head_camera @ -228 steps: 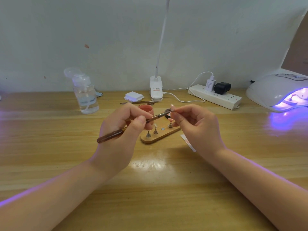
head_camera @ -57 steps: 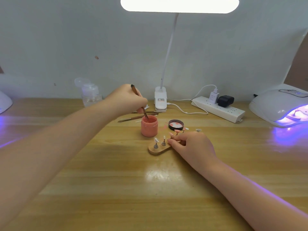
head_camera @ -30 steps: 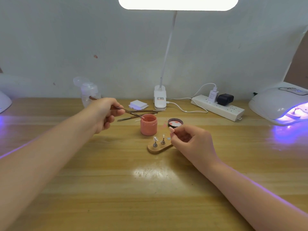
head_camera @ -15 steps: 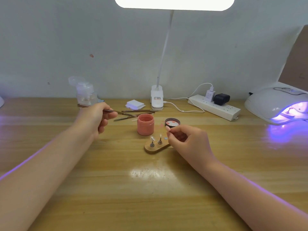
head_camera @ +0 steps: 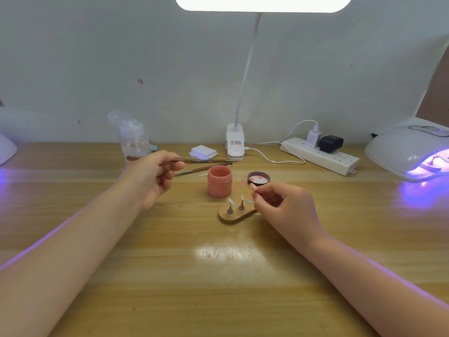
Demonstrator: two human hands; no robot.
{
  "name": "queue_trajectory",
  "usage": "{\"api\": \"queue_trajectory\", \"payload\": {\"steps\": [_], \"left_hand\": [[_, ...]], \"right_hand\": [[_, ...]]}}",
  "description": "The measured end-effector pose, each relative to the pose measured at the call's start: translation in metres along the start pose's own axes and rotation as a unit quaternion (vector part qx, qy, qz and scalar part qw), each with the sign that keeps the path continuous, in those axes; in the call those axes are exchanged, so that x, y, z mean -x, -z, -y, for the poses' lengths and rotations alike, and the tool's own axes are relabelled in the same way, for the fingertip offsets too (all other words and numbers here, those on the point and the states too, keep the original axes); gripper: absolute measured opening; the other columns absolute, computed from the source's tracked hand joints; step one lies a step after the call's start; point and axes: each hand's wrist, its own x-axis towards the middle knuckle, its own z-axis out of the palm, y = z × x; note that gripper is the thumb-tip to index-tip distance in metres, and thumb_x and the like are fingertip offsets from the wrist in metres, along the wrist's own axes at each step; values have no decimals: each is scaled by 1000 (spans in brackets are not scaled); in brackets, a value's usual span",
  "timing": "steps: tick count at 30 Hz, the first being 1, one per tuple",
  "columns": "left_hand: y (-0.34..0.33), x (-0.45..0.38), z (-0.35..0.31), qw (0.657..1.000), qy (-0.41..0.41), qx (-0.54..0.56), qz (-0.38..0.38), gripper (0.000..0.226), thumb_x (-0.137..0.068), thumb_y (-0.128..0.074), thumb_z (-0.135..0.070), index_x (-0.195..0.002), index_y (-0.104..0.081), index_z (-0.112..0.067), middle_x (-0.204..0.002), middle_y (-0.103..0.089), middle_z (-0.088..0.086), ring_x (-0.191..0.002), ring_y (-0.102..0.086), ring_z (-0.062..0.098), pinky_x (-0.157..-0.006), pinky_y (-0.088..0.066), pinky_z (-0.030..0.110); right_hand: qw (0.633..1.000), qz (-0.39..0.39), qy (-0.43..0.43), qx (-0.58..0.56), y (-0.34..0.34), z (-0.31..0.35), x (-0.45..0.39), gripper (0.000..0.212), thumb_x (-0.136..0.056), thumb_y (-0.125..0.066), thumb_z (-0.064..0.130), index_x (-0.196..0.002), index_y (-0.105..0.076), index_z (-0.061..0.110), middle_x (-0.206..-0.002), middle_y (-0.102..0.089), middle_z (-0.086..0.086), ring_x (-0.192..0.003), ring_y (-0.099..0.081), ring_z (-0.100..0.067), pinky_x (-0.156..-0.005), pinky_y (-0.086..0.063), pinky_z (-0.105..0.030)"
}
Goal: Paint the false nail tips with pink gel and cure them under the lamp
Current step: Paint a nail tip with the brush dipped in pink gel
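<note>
Left hand (head_camera: 150, 177): grip closed on brush (head_camera: 170, 160). Right hand (head_camera: 283, 203): grip pinching pink nail tip (head_camera: 253, 187) above wooden stand (head_camera: 234, 215).

Risk: I likely smear wet gel with my fingers, or drip on worktop (head_camera: 218, 276).

Jar (head_camera: 220, 181): open, pink gel inside. Curing lamp (head_camera: 410, 152): lit, far right.

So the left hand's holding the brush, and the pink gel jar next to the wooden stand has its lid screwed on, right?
Not quite. In the head view the pink gel jar is open; its lid lies beside it on the table. The left hand does hold the brush, and the jar stands by the wooden stand.
</note>
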Motion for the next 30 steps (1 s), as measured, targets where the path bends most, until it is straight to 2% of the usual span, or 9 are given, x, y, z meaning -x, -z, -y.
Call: {"api": "queue_trajectory", "payload": {"steps": [5,8,14,17,23,30], "left_hand": [[-1,4,3,998,-34,-39,39,11,-90,-59,-13,-84,-68,-15,-61,-67,-3,-59,-49,7,-59,-39,21],[3,3,3,997,-24,-60,29,15,-91,-56,-11,-83,-69,-15,-59,-66,-3,-61,-48,9,-60,-37,22],[5,3,1,998,-55,-33,16,13,-90,-58,-12,-84,-68,-13,-61,-66,-1,-58,-49,8,-60,-38,22],[1,6,2,998,-63,-17,22,9,-91,-60,-14,-87,-68,-12,-62,-68,0,-54,-50,7,-56,-39,20],[-4,7,3,996,-80,21,-15,13,-94,-56,-14,-88,-66,-8,-56,-67,4,-43,-49,6,-44,-41,15],[-4,8,7,998,-65,17,-20,21,-97,-51,-15,-85,-66,-6,-56,-68,5,-41,-51,5,-42,-42,15]], "right_hand": [[1000,-2,7,1,0,0,1,12,-79,-73,7,-81,-75,19,-68,-68,13,-66,-62,-1,-62,-48,-9],[1000,-5,10,1,0,-1,0,12,-79,-73,7,-81,-75,18,-68,-68,13,-65,-62,-1,-62,-47,-9],[1000,-8,12,0,-1,-2,0,12,-79,-73,7,-80,-75,19,-67,-68,12,-64,-62,-2,-61,-46,-8],[1000,-9,9,-2,-1,-2,0,13,-79,-73,7,-80,-75,19,-67,-68,12,-63,-62,-2,-61,-47,-9],[1000,-9,15,2,-1,-2,0,12,-79,-73,7,-79,-75,19,-65,-66,14,-63,-61,0,-60,-45,-8],[1000,-3,14,-1,0,-2,1,10,-80,-73,9,-84,-76,17,-70,-69,12,-68,-62,-1,-63,-46,-8]]}}
